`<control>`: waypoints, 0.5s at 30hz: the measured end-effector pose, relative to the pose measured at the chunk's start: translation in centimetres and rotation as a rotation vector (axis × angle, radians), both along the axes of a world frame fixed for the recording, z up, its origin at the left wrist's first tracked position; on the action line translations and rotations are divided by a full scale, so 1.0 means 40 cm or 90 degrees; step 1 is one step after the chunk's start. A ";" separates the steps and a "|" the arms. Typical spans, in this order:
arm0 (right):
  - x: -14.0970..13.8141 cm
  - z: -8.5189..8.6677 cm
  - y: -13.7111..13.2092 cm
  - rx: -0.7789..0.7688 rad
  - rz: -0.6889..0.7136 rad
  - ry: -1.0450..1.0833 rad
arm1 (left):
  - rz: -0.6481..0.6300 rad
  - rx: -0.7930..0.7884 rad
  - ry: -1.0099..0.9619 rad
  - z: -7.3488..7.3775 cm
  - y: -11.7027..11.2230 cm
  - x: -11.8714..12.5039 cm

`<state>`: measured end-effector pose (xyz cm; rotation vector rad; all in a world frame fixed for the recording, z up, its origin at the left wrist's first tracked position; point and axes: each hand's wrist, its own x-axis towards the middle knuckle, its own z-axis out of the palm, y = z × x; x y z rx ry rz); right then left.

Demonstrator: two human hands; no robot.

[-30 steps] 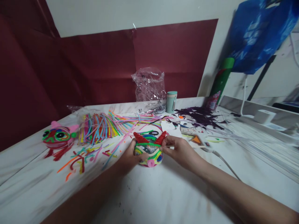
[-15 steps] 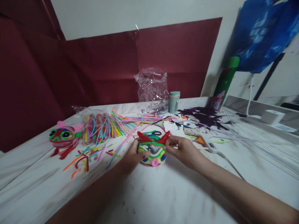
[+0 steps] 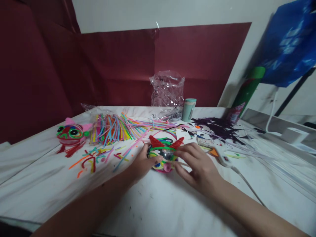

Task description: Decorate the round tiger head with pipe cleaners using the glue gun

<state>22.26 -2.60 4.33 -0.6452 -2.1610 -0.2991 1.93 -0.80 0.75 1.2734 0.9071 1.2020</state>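
Note:
A small animal head (image 3: 165,154) stands on the table in front of me, made of coloured pipe cleaners over a shiny, dark-looking form. It has two red ears, a pink nose and yellow, green and blue bands. My left hand (image 3: 145,161) is closed around its left side, thumb on the front. At its right side is my right hand (image 3: 195,164), fingers curled, with a thin pale pipe cleaner (image 3: 183,163) running between thumb and fingers from the face. How firmly the fingertips press on it is hard to see.
On the left stands a finished-looking pipe-cleaner animal (image 3: 71,135). Behind lie a bundle of pipe cleaners (image 3: 116,128) and cut pieces (image 3: 98,156). A clear bag (image 3: 168,93), green cup (image 3: 189,110), purple shreds (image 3: 218,128) and a corded white device (image 3: 224,158) are farther right.
My right hand has left the right red ear and come down to the front of the face, its fingers spread wider. The pale strip now sticks out rightward. The whole view has shifted slightly.

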 end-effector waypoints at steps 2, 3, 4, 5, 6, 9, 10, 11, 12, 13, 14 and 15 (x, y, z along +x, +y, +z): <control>-0.006 -0.011 0.003 -0.050 0.001 -0.047 | 0.015 0.015 0.003 0.004 -0.002 0.003; -0.008 -0.017 0.008 -0.065 -0.002 -0.063 | 0.016 0.022 0.001 0.004 -0.003 0.004; -0.008 -0.023 0.013 -0.071 -0.004 -0.070 | 0.014 0.029 0.002 0.004 -0.004 0.004; -0.007 -0.028 0.018 -0.072 -0.004 -0.070 | 0.011 0.035 0.009 0.003 -0.004 0.004; -0.006 -0.032 0.023 -0.069 -0.004 -0.066 | 0.008 0.039 0.019 0.000 -0.003 0.002; 0.001 -0.034 0.031 -0.068 -0.002 -0.052 | -0.003 0.041 0.027 -0.012 0.004 -0.005; 0.002 -0.032 0.032 -0.075 0.001 -0.047 | -0.012 0.036 0.016 -0.016 0.008 -0.008; 0.003 -0.031 0.032 -0.085 0.004 -0.043 | -0.025 0.027 0.002 -0.019 0.013 -0.011; 0.004 -0.030 0.032 -0.094 0.007 -0.040 | -0.040 0.018 -0.008 -0.020 0.017 -0.014; 0.004 -0.029 0.033 -0.103 0.010 -0.037 | -0.054 0.009 -0.012 -0.019 0.020 -0.016; 0.004 -0.029 0.033 -0.110 0.013 -0.033 | -0.067 0.003 -0.011 -0.017 0.022 -0.017; 0.004 -0.030 0.034 -0.114 0.017 -0.030 | -0.077 0.000 -0.008 -0.011 0.021 -0.017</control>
